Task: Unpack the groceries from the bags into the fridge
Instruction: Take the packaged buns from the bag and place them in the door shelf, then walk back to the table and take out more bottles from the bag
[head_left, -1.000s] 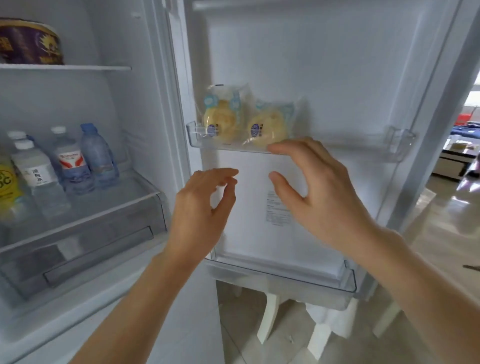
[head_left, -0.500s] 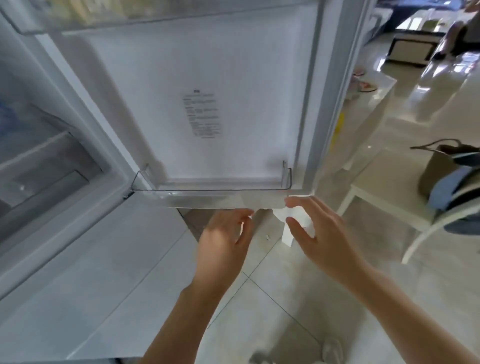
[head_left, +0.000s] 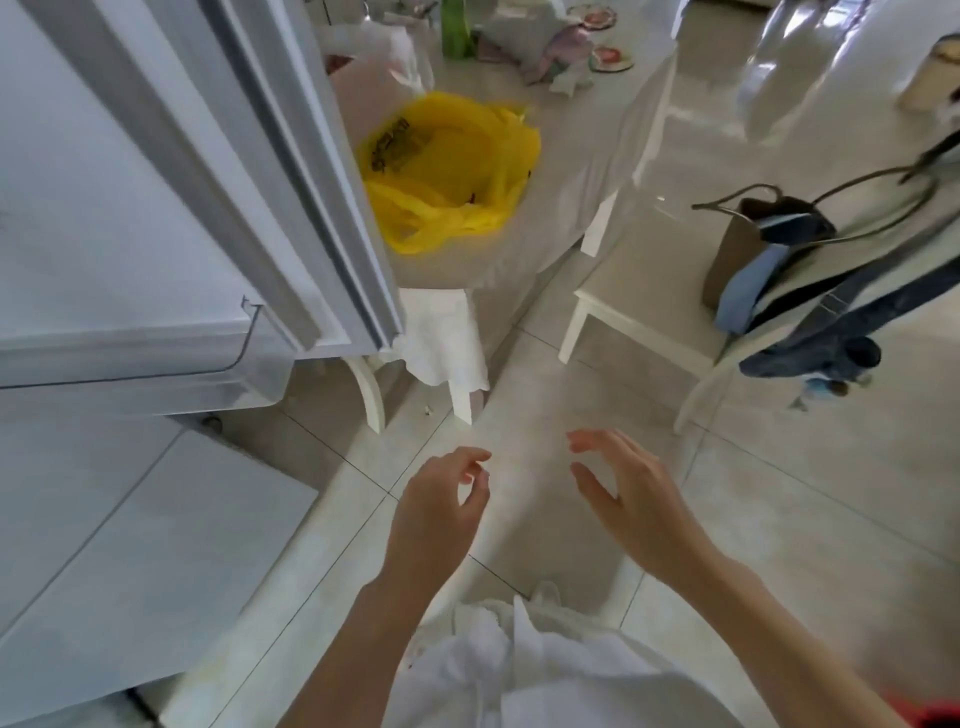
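Your left hand (head_left: 436, 512) and right hand (head_left: 631, 499) hover side by side over the floor, fingers loosely curled and spread, holding nothing. The yellow bag (head_left: 449, 171) lies on the table ahead of them, the fridge door (head_left: 156, 218) ahead-left.

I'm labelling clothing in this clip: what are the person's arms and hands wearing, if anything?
Nothing shows on either one. The left hand and right hand are bare, with no gloves, rings or watch visible, and both forearms are uncovered up to the frame's bottom edge, with no sleeves in view. The only clothing seen is a white garment at the bottom of the view, gathered into folds.
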